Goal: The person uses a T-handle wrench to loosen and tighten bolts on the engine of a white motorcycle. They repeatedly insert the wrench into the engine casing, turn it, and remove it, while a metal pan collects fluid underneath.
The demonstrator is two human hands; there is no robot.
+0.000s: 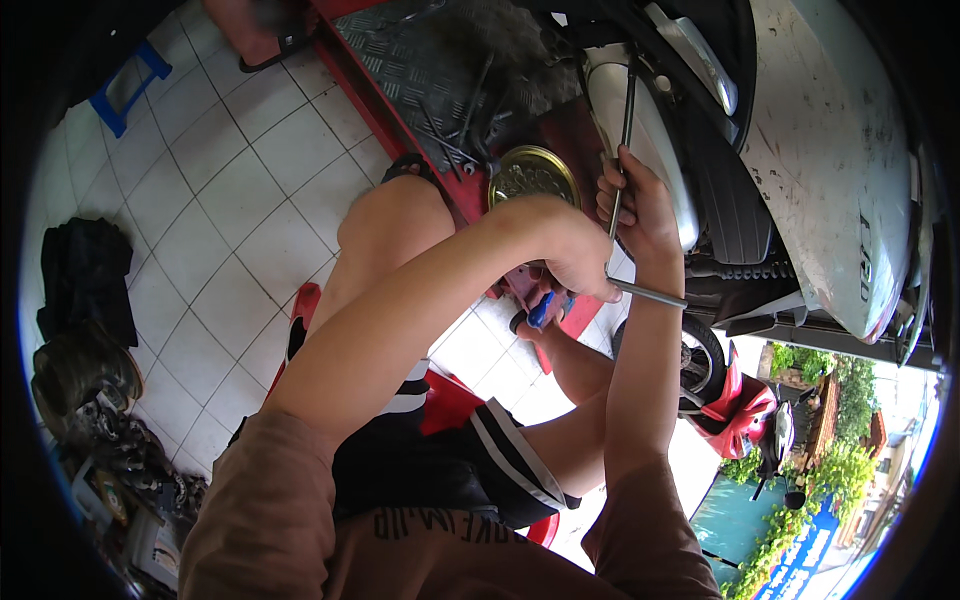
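Note:
My right hand (pixel 645 205) grips the upright shaft of a long steel T-handle wrench (pixel 627 110), whose top end reaches up to the scooter (pixel 815 150) beside a pale elongated part (pixel 665 170). My left hand (pixel 580 255) is closed on the wrench's crossbar at the lower end, its fingers partly hidden, with the other end of the bar sticking out across my right forearm. A round gold-coloured tray (pixel 532 160) of small parts lies behind my hands, near loose wrenches (pixel 455 150). Below my left hand a blue-handled item (pixel 543 308) is partly visible.
A red lift platform (pixel 355 85) with a chequer plate runs under the scooter. Another person's foot (pixel 260 45) is at the top, near a blue stool (pixel 130 90). Dark piled parts (pixel 90 380) lie on the tiled floor at left. A red motorbike (pixel 735 420) stands behind.

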